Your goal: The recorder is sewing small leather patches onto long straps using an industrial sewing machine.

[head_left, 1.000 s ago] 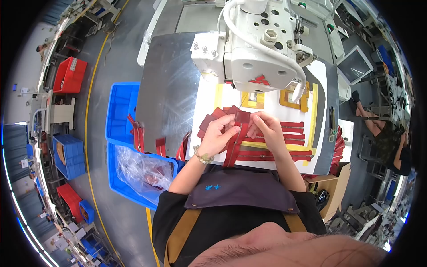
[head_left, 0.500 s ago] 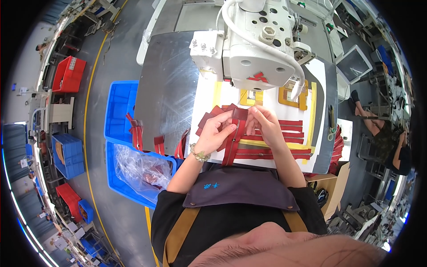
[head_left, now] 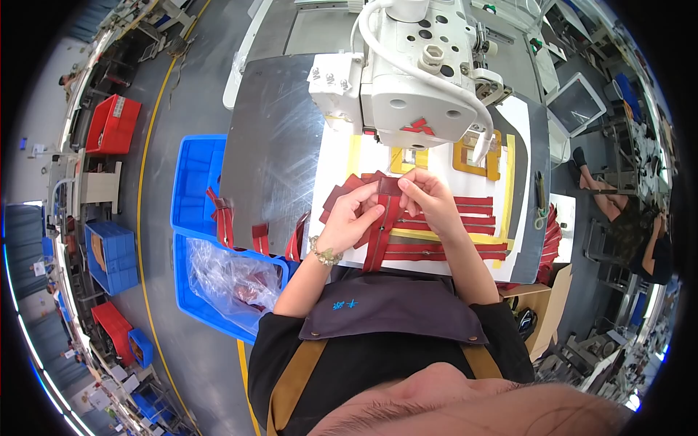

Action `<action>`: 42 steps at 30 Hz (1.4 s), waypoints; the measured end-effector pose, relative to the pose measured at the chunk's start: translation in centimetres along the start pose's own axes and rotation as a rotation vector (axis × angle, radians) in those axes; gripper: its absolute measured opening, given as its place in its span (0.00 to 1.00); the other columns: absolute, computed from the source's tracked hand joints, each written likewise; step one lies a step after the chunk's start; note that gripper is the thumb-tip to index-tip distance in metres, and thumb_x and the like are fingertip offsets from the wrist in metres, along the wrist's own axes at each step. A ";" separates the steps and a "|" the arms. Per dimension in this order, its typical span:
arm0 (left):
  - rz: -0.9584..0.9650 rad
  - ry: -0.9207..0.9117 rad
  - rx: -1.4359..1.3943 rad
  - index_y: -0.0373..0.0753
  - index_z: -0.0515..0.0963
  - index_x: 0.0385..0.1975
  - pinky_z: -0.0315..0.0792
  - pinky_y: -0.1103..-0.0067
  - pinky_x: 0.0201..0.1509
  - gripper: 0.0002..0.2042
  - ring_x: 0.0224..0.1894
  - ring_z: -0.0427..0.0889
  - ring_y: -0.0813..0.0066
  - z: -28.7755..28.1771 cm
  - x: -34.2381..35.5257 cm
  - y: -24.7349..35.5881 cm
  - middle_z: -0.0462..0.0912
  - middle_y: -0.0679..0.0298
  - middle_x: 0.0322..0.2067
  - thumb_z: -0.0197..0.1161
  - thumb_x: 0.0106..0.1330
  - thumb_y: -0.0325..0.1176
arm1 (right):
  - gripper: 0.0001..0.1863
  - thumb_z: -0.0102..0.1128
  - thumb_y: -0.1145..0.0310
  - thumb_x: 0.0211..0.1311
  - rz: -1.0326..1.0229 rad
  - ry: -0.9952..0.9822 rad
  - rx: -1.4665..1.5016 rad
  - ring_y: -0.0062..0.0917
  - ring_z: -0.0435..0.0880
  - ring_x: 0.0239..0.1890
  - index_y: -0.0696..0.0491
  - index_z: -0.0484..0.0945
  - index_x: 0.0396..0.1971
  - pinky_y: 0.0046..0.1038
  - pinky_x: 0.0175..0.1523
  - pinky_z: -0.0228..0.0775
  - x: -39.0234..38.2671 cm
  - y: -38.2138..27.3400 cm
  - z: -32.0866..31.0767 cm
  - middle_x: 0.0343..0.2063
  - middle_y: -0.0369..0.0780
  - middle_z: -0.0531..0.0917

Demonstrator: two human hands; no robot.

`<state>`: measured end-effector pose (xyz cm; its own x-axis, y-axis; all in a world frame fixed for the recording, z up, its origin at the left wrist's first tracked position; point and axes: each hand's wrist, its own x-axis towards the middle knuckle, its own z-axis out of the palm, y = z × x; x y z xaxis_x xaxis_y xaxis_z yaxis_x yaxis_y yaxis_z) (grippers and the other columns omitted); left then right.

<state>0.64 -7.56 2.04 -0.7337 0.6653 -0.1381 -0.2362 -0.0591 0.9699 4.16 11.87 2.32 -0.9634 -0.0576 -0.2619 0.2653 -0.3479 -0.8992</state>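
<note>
A red zipper with a dark red patch at its top end hangs between my hands, its lower part reaching toward my apron. My left hand is closed on its left side, the thumb lying near the zipper teeth. With thumb and fingers pinched at the patch's right edge, my right hand holds the other side. More red zippers lie across the white board to the right, and dark red patches fan out beside my left hand.
Beyond my hands stands a white sewing machine, with a yellow frame under its right side. Blue bins stand left of the table, one holding clear plastic. Scissors lie at the right edge, above a cardboard box.
My right thumb and fingers have shifted slightly left and closed onto the patch's right edge. My left hand and the zipper stay nearly in place.
</note>
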 end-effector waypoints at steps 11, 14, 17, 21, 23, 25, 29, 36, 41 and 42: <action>-0.288 -0.220 -0.436 0.32 0.54 0.66 0.73 0.77 0.53 0.26 0.48 0.81 0.67 -1.0 -3.0 1.5 0.79 0.52 0.45 0.50 0.69 0.27 | 0.09 0.56 0.64 0.67 0.036 -0.021 0.163 0.09 0.69 0.17 0.51 0.74 0.27 0.12 0.21 0.56 1.2 0.6 0.4 0.19 0.31 0.78; -0.257 -0.270 -0.408 0.32 0.56 0.63 0.76 0.79 0.43 0.25 0.37 0.84 0.71 -2.8 -5.8 -0.4 0.81 0.55 0.38 0.54 0.68 0.27 | 0.09 0.56 0.64 0.67 0.055 -0.025 0.176 0.08 0.69 0.16 0.51 0.75 0.28 0.11 0.21 0.55 1.5 0.4 0.9 0.19 0.31 0.78; -0.320 0.000 -0.041 0.34 0.71 0.49 0.75 0.82 0.30 0.16 0.26 0.82 0.75 -3.4 -9.0 -0.6 0.82 0.62 0.28 0.63 0.63 0.28 | 0.08 0.53 0.66 0.69 0.077 -0.058 0.186 0.11 0.73 0.17 0.52 0.75 0.30 0.12 0.23 0.61 1.5 0.9 1.2 0.20 0.34 0.80; 0.126 0.654 1.172 0.38 0.76 0.41 0.75 0.74 0.33 0.17 0.28 0.81 0.60 -4.6 -12.1 -3.5 0.80 0.56 0.31 0.70 0.52 0.31 | 0.08 0.51 0.67 0.70 0.131 -0.106 0.188 0.15 0.79 0.22 0.54 0.74 0.32 0.15 0.27 0.71 2.0 2.4 2.5 0.24 0.38 0.81; -0.016 0.772 1.240 0.40 0.75 0.44 0.72 0.70 0.42 0.21 0.38 0.78 0.59 -6.0 -13.5 -3.9 0.79 0.59 0.36 0.68 0.47 0.28 | 0.08 0.51 0.66 0.70 0.177 -0.134 0.182 0.17 0.82 0.25 0.55 0.74 0.34 0.16 0.29 0.73 2.6 3.3 2.8 0.26 0.40 0.83; -0.014 0.936 1.319 0.39 0.72 0.50 0.65 0.65 0.52 0.28 0.48 0.74 0.55 -8.1 -14.9 -5.4 0.76 0.56 0.43 0.67 0.44 0.27 | 0.08 0.50 0.66 0.70 0.230 -0.125 0.175 0.18 0.83 0.27 0.55 0.74 0.35 0.17 0.30 0.74 3.0 3.4 3.3 0.28 0.40 0.83; 0.077 1.225 1.408 0.33 0.64 0.58 0.59 0.64 0.61 0.34 0.54 0.70 0.55 -12.1 -15.1 -6.4 0.72 0.52 0.49 0.69 0.49 0.30 | 0.11 0.49 0.65 0.71 0.334 -0.130 0.127 0.25 0.84 0.35 0.58 0.72 0.41 0.23 0.37 0.77 4.3 3.9 4.2 0.39 0.43 0.82; -0.097 1.066 0.510 0.33 0.61 0.60 0.72 0.76 0.53 0.38 0.50 0.76 0.71 -20.7 -15.4 -6.1 0.75 0.56 0.49 0.75 0.49 0.30 | 0.14 0.48 0.64 0.71 0.404 -0.126 0.164 0.33 0.83 0.46 0.59 0.70 0.47 0.28 0.42 0.78 6.1 2.6 5.9 0.52 0.43 0.73; -0.348 0.785 0.823 0.35 0.71 0.54 0.73 0.78 0.49 0.29 0.42 0.79 0.76 -24.6 -17.0 -3.1 0.80 0.62 0.40 0.73 0.49 0.27 | 0.11 0.48 0.67 0.70 0.353 -0.256 0.010 0.28 0.84 0.42 0.56 0.72 0.46 0.25 0.40 0.78 3.9 2.6 4.9 0.51 0.41 0.76; -0.346 0.780 0.823 0.35 0.71 0.54 0.73 0.78 0.49 0.29 0.42 0.79 0.76 -24.9 -16.6 -2.5 0.80 0.62 0.40 0.73 0.49 0.27 | 0.11 0.48 0.67 0.70 0.352 -0.252 0.011 0.28 0.84 0.42 0.56 0.72 0.46 0.25 0.40 0.78 3.5 2.6 4.7 0.51 0.41 0.76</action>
<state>-2.44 -37.01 -3.08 -0.9689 -0.0990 -0.2270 -0.2270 0.7211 0.6546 1.34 6.37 0.72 -0.7940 -0.4008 -0.4570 0.5803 -0.2761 -0.7661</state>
